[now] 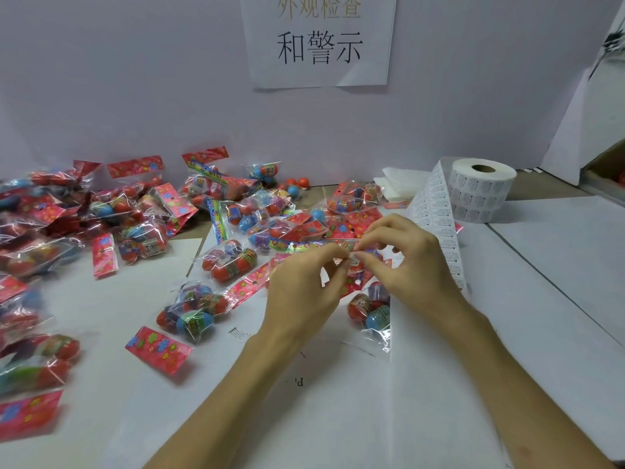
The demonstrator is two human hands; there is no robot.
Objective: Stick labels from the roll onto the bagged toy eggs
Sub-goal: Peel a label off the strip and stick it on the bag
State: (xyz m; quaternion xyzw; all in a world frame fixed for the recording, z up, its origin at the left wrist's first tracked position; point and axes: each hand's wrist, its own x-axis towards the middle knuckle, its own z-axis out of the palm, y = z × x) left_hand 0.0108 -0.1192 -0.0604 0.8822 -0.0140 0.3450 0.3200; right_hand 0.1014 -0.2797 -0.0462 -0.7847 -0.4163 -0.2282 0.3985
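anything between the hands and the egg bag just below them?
Nothing visible. The left hand and right hand pinch what looks like a label right by the egg bag; only the label strip overlaps the bag's right edge.

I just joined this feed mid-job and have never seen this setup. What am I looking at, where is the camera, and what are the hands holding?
There is no machine here: a person is working with two bare hands. The single picture comes from a camera worn on the head, looking forward and down. The left hand and right hand meet above the table. Their fingertips together pinch a small pale piece, probably a label, though it is too small to be sure. The roll stands at the right, and its strip runs down past the right hand. Bags of toy eggs lie heaped across the left and middle, and one bag lies just below the hands. A paper sign hangs at the back.
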